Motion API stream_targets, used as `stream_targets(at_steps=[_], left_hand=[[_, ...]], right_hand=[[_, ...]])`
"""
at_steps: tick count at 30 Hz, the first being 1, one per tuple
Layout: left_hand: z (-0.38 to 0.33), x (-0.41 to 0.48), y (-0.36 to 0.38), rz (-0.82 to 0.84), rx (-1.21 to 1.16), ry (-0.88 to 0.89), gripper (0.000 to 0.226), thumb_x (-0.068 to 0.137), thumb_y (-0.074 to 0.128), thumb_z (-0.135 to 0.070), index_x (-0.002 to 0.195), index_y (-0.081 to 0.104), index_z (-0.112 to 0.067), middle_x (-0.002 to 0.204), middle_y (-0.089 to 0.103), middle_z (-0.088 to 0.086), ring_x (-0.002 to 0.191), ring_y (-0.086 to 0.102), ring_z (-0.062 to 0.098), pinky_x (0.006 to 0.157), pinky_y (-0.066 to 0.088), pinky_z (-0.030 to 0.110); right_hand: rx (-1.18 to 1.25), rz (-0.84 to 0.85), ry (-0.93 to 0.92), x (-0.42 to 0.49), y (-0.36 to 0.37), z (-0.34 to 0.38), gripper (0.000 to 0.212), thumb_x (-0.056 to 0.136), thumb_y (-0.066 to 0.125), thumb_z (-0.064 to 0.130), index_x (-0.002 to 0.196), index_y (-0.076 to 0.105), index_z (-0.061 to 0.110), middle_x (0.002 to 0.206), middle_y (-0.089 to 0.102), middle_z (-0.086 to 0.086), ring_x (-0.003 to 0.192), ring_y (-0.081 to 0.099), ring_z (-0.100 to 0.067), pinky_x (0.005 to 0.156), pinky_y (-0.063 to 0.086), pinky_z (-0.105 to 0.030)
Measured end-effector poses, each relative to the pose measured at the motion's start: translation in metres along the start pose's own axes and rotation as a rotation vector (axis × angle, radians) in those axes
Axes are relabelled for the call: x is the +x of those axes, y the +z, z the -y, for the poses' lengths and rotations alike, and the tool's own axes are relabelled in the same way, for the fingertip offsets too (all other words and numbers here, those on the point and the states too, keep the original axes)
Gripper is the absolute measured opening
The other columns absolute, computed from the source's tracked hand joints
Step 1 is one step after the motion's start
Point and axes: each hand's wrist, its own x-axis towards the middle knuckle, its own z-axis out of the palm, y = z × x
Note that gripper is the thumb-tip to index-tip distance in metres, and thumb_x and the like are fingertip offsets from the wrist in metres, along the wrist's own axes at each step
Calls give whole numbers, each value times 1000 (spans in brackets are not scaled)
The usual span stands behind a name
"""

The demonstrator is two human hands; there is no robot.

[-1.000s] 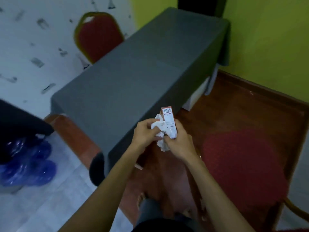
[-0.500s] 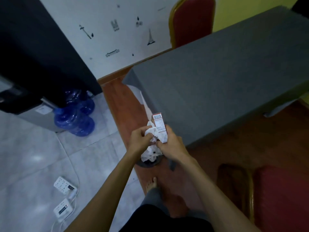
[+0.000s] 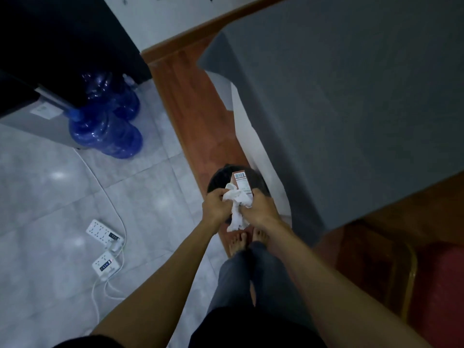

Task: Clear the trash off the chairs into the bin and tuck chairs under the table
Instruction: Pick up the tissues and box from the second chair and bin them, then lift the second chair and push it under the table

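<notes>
Both hands hold a bundle of trash right over the dark round bin [image 3: 218, 177] on the floor by the table's end. My left hand [image 3: 216, 206] pinches the crumpled white tissue [image 3: 237, 206], which hangs down between the hands. My right hand [image 3: 261, 208] grips a small red-and-white carton [image 3: 242, 182] together with the tissue. The grey-clothed table [image 3: 351, 101] fills the upper right. A red-cushioned chair with a gold frame [image 3: 411, 285] stands at the lower right, pulled out from the table.
Blue water bottles [image 3: 108, 126] stand by a dark cabinet [image 3: 62, 46] at the left. Two white power strips [image 3: 104, 231] with cables lie on the grey tile floor. My bare feet [image 3: 248, 241] stand on the wooden strip just behind the bin.
My view has swung left and down from the table top to the bin. The hands, still holding carton and tissue, now hover directly above the bin.
</notes>
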Motion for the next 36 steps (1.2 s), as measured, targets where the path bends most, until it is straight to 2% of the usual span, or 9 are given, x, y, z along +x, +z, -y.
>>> stream_targets(at_steps=[6, 12, 17, 22, 25, 28, 32, 34, 36], left_hand=[[57, 89, 42, 46, 29, -74, 26, 88, 63, -9, 113, 68, -13, 107, 66, 4, 94, 61, 22, 92, 56, 43], [125, 173, 70, 257, 276, -37, 59, 85, 69, -16, 141, 51, -13, 141, 57, 7, 123, 58, 26, 103, 48, 42], [129, 187, 81, 294, 412, 68, 61, 87, 68, -17, 144, 48, -12, 146, 53, 8, 126, 57, 26, 93, 43, 24], [77, 132, 57, 257, 370, 148, 55, 87, 63, -8, 140, 54, -15, 143, 57, 6, 126, 58, 23, 104, 47, 34], [31, 83, 28, 208, 379, 225, 48, 89, 60, -7, 136, 58, -15, 137, 62, 4, 121, 61, 22, 98, 45, 26], [-16, 33, 0, 200, 396, 347, 42, 90, 60, -6, 131, 62, -16, 132, 65, 2, 118, 62, 20, 92, 40, 19], [-64, -27, -19, 213, 364, 461, 36, 88, 61, -3, 122, 67, -13, 124, 69, 3, 113, 62, 18, 97, 46, 27], [-86, -53, -15, 206, 361, 517, 35, 87, 61, -5, 120, 69, -16, 119, 72, 2, 109, 65, 16, 99, 50, 32], [-110, -74, 0, 221, 351, 558, 35, 87, 62, -8, 120, 69, -18, 118, 73, 0, 109, 67, 16, 101, 50, 32]], right_hand=[[-55, 27, 89, 107, 45, -42, 59, 92, 66, 41, 145, 47, 23, 129, 66, -8, 112, 65, -28, 91, 53, -37], [-167, 49, 112, 197, 91, -95, 82, 83, 75, 23, 152, 31, 16, 139, 56, -17, 124, 57, -37, 100, 50, -45], [-219, 33, 103, 214, 101, -107, 62, 84, 73, 17, 139, 45, 10, 137, 58, -15, 124, 57, -37, 101, 49, -43], [-127, -12, 54, 152, 75, -78, 36, 94, 66, 27, 127, 55, 20, 119, 68, -7, 110, 64, -30, 85, 49, -33], [-152, -63, 2, 89, 47, -52, 34, 88, 65, 36, 117, 49, 43, 108, 70, 2, 103, 67, -26, 86, 55, -37], [-108, -44, -71, 25, 10, -24, 42, 89, 65, 33, 128, 50, 33, 118, 68, 0, 109, 65, -27, 87, 57, -42], [37, -136, -174, -57, -37, 1, 52, 91, 63, 38, 140, 51, 28, 131, 66, 0, 119, 63, -23, 93, 52, -31], [100, -204, -211, -93, -65, 1, 48, 93, 63, 35, 139, 55, 26, 133, 67, 1, 120, 62, -16, 91, 47, -16], [126, -315, -247, -123, -94, -7, 44, 93, 65, 34, 136, 59, 24, 133, 68, 3, 124, 60, -13, 98, 45, -16]])
